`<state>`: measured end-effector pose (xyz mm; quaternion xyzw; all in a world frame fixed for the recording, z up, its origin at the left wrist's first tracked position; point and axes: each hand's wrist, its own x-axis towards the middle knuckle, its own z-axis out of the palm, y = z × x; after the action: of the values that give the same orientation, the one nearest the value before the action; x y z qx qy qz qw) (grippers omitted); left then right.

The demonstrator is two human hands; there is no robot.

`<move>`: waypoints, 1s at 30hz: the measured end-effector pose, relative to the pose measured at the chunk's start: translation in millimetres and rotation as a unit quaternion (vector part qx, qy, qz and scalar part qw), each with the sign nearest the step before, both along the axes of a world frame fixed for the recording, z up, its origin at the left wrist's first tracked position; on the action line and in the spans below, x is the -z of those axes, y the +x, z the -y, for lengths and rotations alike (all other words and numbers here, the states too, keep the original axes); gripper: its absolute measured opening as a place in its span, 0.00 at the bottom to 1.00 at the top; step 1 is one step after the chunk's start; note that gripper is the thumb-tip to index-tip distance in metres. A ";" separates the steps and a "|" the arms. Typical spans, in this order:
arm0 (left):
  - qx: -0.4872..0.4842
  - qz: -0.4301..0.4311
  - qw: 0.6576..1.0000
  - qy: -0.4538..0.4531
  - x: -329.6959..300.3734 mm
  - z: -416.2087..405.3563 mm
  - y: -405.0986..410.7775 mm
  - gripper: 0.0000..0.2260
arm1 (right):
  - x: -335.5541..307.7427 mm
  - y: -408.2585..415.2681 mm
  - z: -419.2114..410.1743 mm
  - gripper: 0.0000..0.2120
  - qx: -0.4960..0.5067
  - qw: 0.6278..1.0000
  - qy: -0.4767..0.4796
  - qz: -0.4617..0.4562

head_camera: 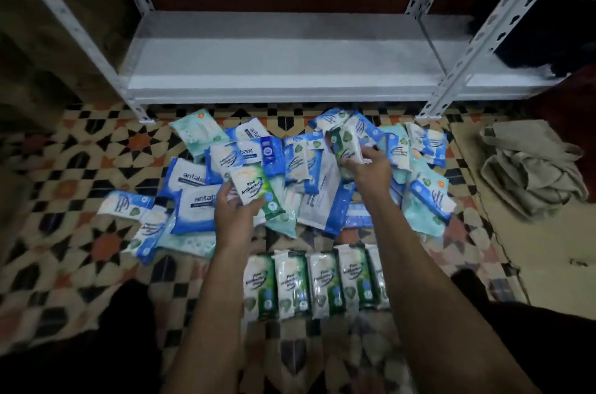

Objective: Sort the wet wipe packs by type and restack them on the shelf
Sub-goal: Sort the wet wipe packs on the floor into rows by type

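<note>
A jumbled heap of wet wipe packs [309, 174] lies on the patterned floor in front of the white metal shelf [283, 71]. It mixes blue-and-white packs, pale green packs and green pine packs. My left hand [233, 213] grips a green-and-white pine pack [254, 190] just above the heap. My right hand [367, 168] holds another green-and-white pack [345, 148], lifted over the heap's right side. Nearer to me, several pine packs [316, 284] lie side by side in a neat row.
The shelf's bottom board is bare, with perforated uprights [477, 39] at its corners. A crumpled beige cloth [532, 168] lies on the floor at the right. Dark shapes fill the lower left and right corners.
</note>
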<state>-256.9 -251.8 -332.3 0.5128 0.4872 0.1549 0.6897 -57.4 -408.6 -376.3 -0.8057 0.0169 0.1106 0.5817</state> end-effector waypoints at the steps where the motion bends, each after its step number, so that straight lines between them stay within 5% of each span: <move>1: 0.015 -0.014 1.000 0.000 1.5 -6.2 -9.8 0.29 | -0.8 -16.7 -2.8 0.14 -0.010 1.000 0.017 -0.022; 4: 0.051 -0.066 0.996 -0.005 4.3 -22.0 -55.8 0.22 | 1.1 -72.8 -13.0 0.12 -0.041 0.992 0.080 -0.086; 7: 0.041 -0.112 0.993 0.017 10.3 -40.6 -88.9 0.26 | -8.8 -116.2 -23.3 0.19 -0.081 0.976 0.137 -0.149; 13: 0.084 -0.192 0.977 0.041 51.3 -60.8 -133.9 0.26 | 15.0 -166.3 -29.2 0.36 -0.210 0.950 0.031 -0.227; 18: 0.058 -0.241 0.969 0.012 92.4 -42.4 -149.1 0.20 | 15.5 -183.0 -22.5 0.17 -0.175 0.956 0.051 -0.231; 22: 0.031 -0.233 0.972 -0.014 112.3 -24.1 -152.4 0.16 | 19.9 -192.4 -22.0 0.29 -0.132 0.961 0.064 -0.235; 30: 0.065 -0.213 0.975 -0.027 136.1 -10.0 -159.2 0.21 | 27.2 -211.5 -23.8 0.10 -0.136 0.967 0.058 -0.208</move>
<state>-416.1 -241.8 -468.4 0.5456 0.5922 -0.0165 0.5928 -268.9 -384.9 -403.5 -0.7249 0.0209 0.3545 0.5903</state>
